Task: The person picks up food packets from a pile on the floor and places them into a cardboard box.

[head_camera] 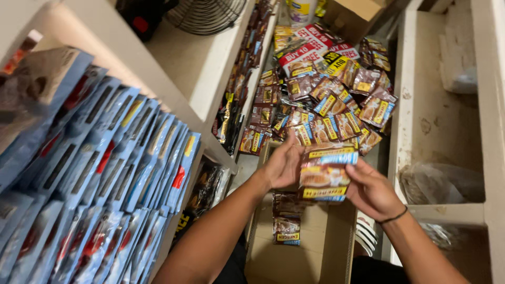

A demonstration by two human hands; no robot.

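Note:
Both my hands hold one stack of brown sachets (pixel 325 173) with yellow and blue bands, above an open cardboard box (pixel 336 236). My left hand (pixel 281 165) grips the stack's left side and my right hand (pixel 371 190), with a dark band on the wrist, grips its right side. Two more brown sachets (pixel 286 230) lie inside the box. Beyond my hands, a heap of similar brown sachets (pixel 326 100) covers the floor.
A row of blue packets (pixel 105 173) stands on the shelf at left. Dark sachets (pixel 244 68) line a lower shelf edge. A white shelf unit (pixel 442 105) at right holds a clear plastic bag (pixel 442 181). A wire fan guard (pixel 202 16) sits top centre.

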